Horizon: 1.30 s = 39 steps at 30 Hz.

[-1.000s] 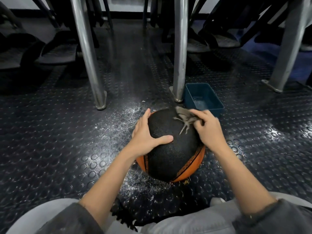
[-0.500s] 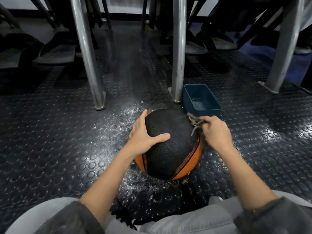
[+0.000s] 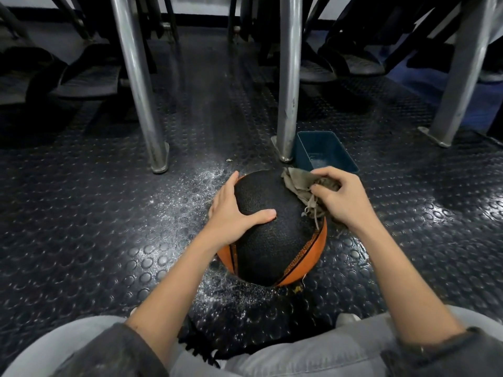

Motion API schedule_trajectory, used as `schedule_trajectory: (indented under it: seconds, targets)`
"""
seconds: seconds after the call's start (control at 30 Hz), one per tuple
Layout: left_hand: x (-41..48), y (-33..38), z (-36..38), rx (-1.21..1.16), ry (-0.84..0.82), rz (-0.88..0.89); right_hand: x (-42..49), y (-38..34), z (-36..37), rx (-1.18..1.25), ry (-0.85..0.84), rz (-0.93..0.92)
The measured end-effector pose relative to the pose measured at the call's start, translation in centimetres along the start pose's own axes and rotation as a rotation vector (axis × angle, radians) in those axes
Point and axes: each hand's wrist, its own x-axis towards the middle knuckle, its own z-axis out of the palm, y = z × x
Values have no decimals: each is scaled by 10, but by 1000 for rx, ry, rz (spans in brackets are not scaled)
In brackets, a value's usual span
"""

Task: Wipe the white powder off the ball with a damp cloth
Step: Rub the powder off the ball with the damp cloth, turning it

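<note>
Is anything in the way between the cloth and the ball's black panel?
Nothing separates them: the cloth, gripped by the right hand, lies on the ball. Only the left hand covers its left side, blocking wipes there.

Left hand (image 3: 231, 213) rests spread on the ball (image 3: 272, 235) while right hand (image 3: 343, 198) presses a bunched cloth (image 3: 298, 180) against its upper right.
</note>
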Motion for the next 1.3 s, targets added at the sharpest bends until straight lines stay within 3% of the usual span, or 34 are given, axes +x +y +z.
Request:
schedule_trajectory:
  seconds: [0.1, 0.2, 0.27, 0.33, 0.4, 0.5, 1.0, 1.07, 1.17, 1.23, 1.3]
  targets:
    - [1, 1, 0, 0, -6, 8, -1, 9, -2, -102, 39, 11]
    - [1, 0, -1, -11, -3, 4, -4, 25, -12, -424, 63, 155]
    - [1, -2, -2, -29, 2, 0, -5, 24, -18, -383, 159, 183]
    - [1, -1, -2, -33, 10, -1, -3, 8, -21, -100, 262, 26]
    - [1, -1, 0, -11, 10, 3, -3, -15, -15, 119, 243, -177]
    - [1, -1, -1, 11, 4, 13, -11, -21, 9, -59, 71, -258]
    - [-1, -5, 1, -11, 21, 17, -14, 43, 0, -340, 55, 214]
    - [-1, -7, -1, -32, 27, 7, -14, 34, -2, -248, 127, 153]
    - [2, -5, -1, -68, 44, 13, -21, -2, -9, 52, 242, -97]
    - [5, -5, -2, -86, 54, 13, -35, -15, -5, 139, 190, -264]
    - [8, -5, -3, -92, 54, 1, -49, -10, 8, 59, 86, -294]
